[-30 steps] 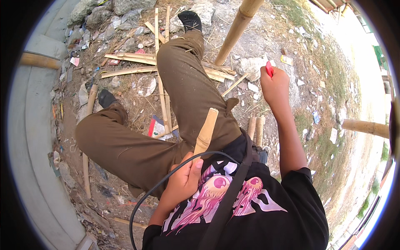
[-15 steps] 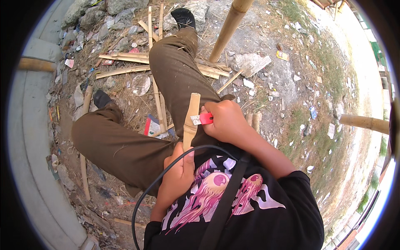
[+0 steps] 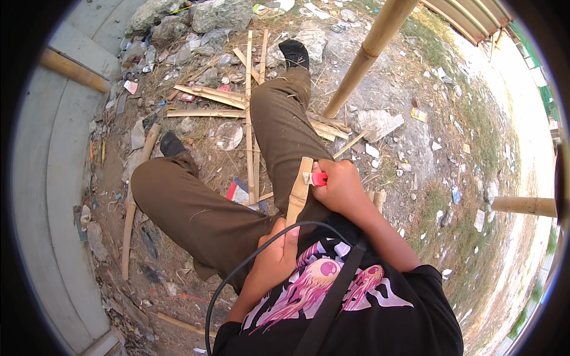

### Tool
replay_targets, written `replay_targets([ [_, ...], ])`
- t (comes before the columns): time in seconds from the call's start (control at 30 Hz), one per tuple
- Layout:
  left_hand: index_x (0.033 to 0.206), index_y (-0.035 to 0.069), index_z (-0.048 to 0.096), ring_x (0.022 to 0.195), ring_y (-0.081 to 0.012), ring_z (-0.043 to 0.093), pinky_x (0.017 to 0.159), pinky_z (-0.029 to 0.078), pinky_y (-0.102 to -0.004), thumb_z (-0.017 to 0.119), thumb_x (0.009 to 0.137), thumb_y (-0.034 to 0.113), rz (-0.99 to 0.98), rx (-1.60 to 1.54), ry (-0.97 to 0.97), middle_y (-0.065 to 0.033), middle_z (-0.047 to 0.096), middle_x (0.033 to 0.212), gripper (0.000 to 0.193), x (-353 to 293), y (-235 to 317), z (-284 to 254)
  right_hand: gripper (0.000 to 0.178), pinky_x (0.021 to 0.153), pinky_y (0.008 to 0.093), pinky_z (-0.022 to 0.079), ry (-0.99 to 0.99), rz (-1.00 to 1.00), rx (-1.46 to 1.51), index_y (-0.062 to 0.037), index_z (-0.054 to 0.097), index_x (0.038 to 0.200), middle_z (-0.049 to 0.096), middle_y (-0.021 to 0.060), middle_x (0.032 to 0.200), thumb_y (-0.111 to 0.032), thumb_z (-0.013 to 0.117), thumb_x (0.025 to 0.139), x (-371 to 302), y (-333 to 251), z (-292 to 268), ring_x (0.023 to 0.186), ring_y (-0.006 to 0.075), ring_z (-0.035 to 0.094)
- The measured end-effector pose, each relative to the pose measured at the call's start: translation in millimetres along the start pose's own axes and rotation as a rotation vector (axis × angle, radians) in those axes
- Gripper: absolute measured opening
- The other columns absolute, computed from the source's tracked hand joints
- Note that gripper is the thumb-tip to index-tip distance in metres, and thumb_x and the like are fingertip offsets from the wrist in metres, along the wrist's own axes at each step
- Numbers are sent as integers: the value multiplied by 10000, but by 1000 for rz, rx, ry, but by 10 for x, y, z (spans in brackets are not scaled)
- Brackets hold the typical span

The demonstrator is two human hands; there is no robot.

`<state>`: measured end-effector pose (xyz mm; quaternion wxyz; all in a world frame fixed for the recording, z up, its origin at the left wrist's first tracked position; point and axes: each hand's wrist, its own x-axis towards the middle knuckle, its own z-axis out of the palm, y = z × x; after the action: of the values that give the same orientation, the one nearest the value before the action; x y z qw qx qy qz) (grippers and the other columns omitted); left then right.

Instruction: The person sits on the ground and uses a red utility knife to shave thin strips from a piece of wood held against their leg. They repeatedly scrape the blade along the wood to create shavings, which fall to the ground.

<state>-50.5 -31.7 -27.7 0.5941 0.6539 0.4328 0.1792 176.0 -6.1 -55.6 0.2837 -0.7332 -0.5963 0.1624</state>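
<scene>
I sit on the ground with my legs in brown trousers (image 3: 214,213) stretched out. My left hand (image 3: 279,252) grips the lower end of a short flat bamboo strip (image 3: 298,190) that rests upright against my thigh. My right hand (image 3: 341,190) is closed on a red-handled cutter (image 3: 317,178), whose tip touches the strip's right edge near its top. A black cable (image 3: 237,279) curves over my left wrist and down past my black printed shirt (image 3: 344,302).
Split bamboo slats (image 3: 205,113) and scraps litter the dirt ahead. A thick bamboo pole (image 3: 371,50) leans up at the right, another pole (image 3: 525,206) lies far right. Rocks (image 3: 178,18) sit at the top. A concrete curb (image 3: 41,196) runs along the left.
My right hand came down from being raised out to the right and now presses the red cutter against the strip. The left hand kept its hold on the strip.
</scene>
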Motion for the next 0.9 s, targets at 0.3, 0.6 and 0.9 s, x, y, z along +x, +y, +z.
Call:
replay_targets([
  [0.3, 917, 27, 506, 555, -53, 463, 517, 383, -261, 499, 1121, 232, -42, -47, 16, 4, 504, 621, 289, -167, 116, -42, 381, 487, 356, 306, 201, 402, 676, -23, 508, 633, 428, -7, 540, -193, 631, 951, 562, 525, -666, 542, 72, 384],
  [0.6, 1211, -43, 550, 674, -177, 596, 653, 493, -341, 481, 1119, 205, -211, 149, -49, -98, 620, 767, 274, 216, 671, -197, 213, 597, 504, 503, -153, 115, 154, -20, 635, 760, 614, 245, 646, -198, 705, 854, -38, -167, -531, 655, 475, 626],
  [0.9, 1494, -73, 465, 1304, -445, 599, 1073, 471, -423, 439, 1108, 165, -14, 254, -58, -329, 580, 1412, 454, 251, 619, -34, 208, 619, 523, 512, -209, 126, 83, -4, 638, 745, 617, 267, 660, -187, 667, 840, -178, -185, -364, 652, 480, 630],
])
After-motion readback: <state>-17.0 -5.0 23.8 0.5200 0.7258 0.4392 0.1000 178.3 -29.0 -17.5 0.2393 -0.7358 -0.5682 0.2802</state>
